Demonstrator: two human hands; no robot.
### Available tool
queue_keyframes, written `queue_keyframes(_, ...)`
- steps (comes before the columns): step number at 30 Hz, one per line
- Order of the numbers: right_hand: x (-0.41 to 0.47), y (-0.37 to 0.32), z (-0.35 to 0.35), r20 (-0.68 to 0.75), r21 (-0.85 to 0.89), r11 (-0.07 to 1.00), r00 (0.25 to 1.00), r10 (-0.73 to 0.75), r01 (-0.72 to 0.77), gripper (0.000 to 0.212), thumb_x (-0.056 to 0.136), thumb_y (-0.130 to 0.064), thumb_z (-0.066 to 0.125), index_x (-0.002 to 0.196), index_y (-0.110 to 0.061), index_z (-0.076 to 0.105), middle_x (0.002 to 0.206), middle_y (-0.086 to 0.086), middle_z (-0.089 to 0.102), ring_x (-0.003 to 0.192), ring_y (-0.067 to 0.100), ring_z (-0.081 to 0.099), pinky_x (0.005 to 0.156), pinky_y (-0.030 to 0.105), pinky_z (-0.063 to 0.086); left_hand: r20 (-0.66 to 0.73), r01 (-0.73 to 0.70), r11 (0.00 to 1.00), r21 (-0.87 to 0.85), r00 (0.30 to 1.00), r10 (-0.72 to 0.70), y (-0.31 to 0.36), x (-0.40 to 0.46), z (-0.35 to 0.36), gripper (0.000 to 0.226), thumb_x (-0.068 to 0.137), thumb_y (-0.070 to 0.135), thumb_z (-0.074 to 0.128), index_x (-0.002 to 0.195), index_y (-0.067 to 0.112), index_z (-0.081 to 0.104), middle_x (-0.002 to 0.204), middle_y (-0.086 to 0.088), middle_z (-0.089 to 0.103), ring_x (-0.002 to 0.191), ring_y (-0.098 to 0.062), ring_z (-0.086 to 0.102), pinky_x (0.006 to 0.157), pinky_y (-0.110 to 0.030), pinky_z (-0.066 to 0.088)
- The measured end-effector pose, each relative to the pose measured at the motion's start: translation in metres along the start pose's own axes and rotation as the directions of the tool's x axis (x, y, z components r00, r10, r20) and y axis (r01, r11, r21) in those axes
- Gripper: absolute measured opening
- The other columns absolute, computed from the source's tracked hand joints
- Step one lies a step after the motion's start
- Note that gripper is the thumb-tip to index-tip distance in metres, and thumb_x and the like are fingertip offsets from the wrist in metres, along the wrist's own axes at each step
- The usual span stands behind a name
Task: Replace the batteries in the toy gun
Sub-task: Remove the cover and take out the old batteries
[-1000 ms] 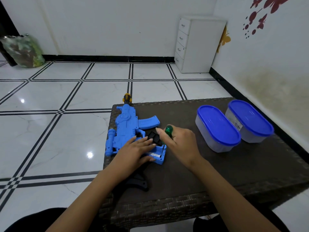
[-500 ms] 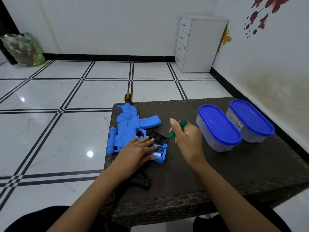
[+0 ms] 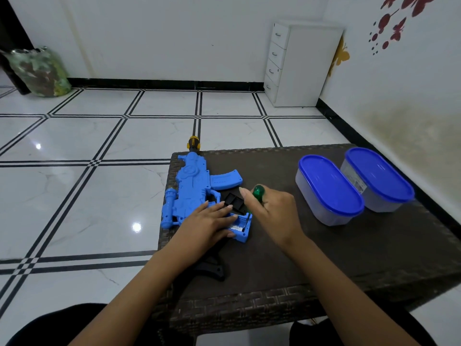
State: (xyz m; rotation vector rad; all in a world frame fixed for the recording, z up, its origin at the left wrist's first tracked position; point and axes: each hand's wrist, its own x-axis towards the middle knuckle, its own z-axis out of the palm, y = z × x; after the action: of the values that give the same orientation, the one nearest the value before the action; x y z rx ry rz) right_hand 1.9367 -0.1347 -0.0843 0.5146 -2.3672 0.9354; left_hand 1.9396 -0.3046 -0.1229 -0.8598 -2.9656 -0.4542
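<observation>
Your left hand (image 3: 207,221) presses flat on the toy gun (image 3: 192,193); your right hand (image 3: 272,211) grips the screwdriver (image 3: 257,196), tip angled down-left into the open battery compartment (image 3: 240,226).

Soft, even indoor light, wide-angle view with bent edges.

The white tiled floor (image 3: 74,196) shows two small bright glare spots at left, mirroring lamps overhead. Shadows under the left hand (image 3: 207,221) and right hand (image 3: 272,213) on the dark woven table (image 3: 349,258) are faint and diffuse. The centre is fairly sharp; the corners smear and darken slightly. The floor's straight lines and the wall edges bow outward toward the frame's borders.
</observation>
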Motion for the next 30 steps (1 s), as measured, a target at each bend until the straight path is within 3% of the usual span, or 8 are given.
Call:
queue_keyframes(4,0.002,0.003,-0.005,0.026,0.207,0.914,0.936,0.352,-0.349,0.051,0.090,-0.042,0.051,0.057,-0.004,0.057,0.045,0.007,0.052,0.044,0.022,0.051,0.052,0.038,0.046,-0.008,0.005,1.000,-0.019,1.000,-0.005,0.001,-0.001,0.001,0.058,0.082,0.052,0.038,0.118,0.014,0.063,0.132,-0.009,0.055,0.128,-0.030,0.046,0.106,-0.048,0.028)
queue_keyframes(8,0.008,0.007,-0.018,0.040,0.429,0.683,0.768,0.640,-0.591,0.043,0.092,-0.035,0.052,0.054,-0.015,0.056,0.043,0.002,0.045,0.037,0.006,0.041,0.047,0.024,0.039,-0.012,0.005,0.999,-0.046,1.000,-0.006,-0.001,0.000,0.001,0.066,0.080,0.057,0.032,0.126,0.017,0.056,0.141,-0.005,0.045,0.136,-0.024,0.034,0.112,-0.038,0.014)
queue_keyframes(14,0.008,-0.001,-0.022,0.017,0.312,0.820,0.866,0.500,-0.480,0.046,0.092,-0.034,0.053,0.049,-0.019,0.052,0.042,-0.005,0.046,0.042,0.009,0.045,0.051,0.031,0.040,-0.035,-0.004,0.998,-0.070,0.999,0.002,-0.002,0.000,0.003,0.074,0.076,0.061,0.028,0.128,0.016,0.055,0.141,-0.005,0.045,0.137,-0.023,0.033,0.113,-0.038,0.014)
queue_keyframes(18,0.008,0.000,-0.016,0.119,0.114,0.928,0.932,0.341,-0.354,0.037,0.093,-0.034,0.050,0.068,-0.006,0.050,0.059,0.003,0.048,0.057,0.021,0.045,0.058,0.040,0.040,0.002,0.031,0.999,-0.044,1.000,-0.031,-0.001,-0.001,0.001,0.091,0.066,0.069,0.011,0.140,0.022,0.038,0.149,0.006,0.033,0.141,-0.010,0.020,0.110,-0.023,0.000)
queue_keyframes(20,0.010,0.005,-0.014,0.345,0.006,0.946,0.888,0.303,-0.325,0.026,0.092,-0.035,0.051,0.080,-0.012,0.048,0.067,-0.002,0.047,0.063,0.014,0.044,0.061,0.035,0.038,-0.015,0.042,0.999,-0.027,0.999,-0.043,-0.002,-0.003,0.000,0.093,0.065,0.070,0.010,0.140,0.022,0.036,0.150,0.005,0.031,0.142,-0.010,0.018,0.110,-0.025,-0.004)
queue_keyframes(23,0.009,0.016,-0.010,0.644,-0.151,0.945,0.696,0.317,-0.290,0.013,0.087,-0.034,0.059,0.089,-0.022,0.056,0.087,-0.005,0.058,0.085,0.014,0.054,0.079,0.038,0.045,-0.015,0.092,0.995,0.049,0.996,-0.092,-0.008,-0.003,-0.003,0.098,0.061,0.073,0.008,0.142,0.024,0.033,0.153,0.004,0.024,0.143,-0.012,0.011,0.111,-0.032,-0.008)
queue_keyframes(26,0.006,0.022,-0.006,0.717,-0.172,0.943,0.620,0.319,-0.286,0.013,0.081,-0.030,0.068,0.092,-0.027,0.063,0.100,-0.006,0.062,0.096,0.014,0.055,0.087,0.041,0.048,0.011,0.163,0.981,0.104,0.986,-0.165,-0.015,-0.005,-0.004,0.104,0.055,0.076,0.005,0.144,0.027,0.026,0.155,0.006,0.017,0.144,-0.011,0.004,0.114,-0.041,-0.009)
queue_keyframes(30,0.004,0.023,-0.003,0.684,-0.098,0.940,0.664,0.302,-0.327,0.013,0.075,-0.027,0.074,0.084,-0.024,0.066,0.077,-0.016,0.057,0.081,0.006,0.054,0.079,0.036,0.046,0.015,0.181,0.983,0.028,0.983,-0.182,-0.016,-0.005,0.001,0.103,0.055,0.078,0.011,0.144,0.027,0.027,0.153,0.007,0.023,0.144,-0.011,0.008,0.115,-0.043,-0.002)
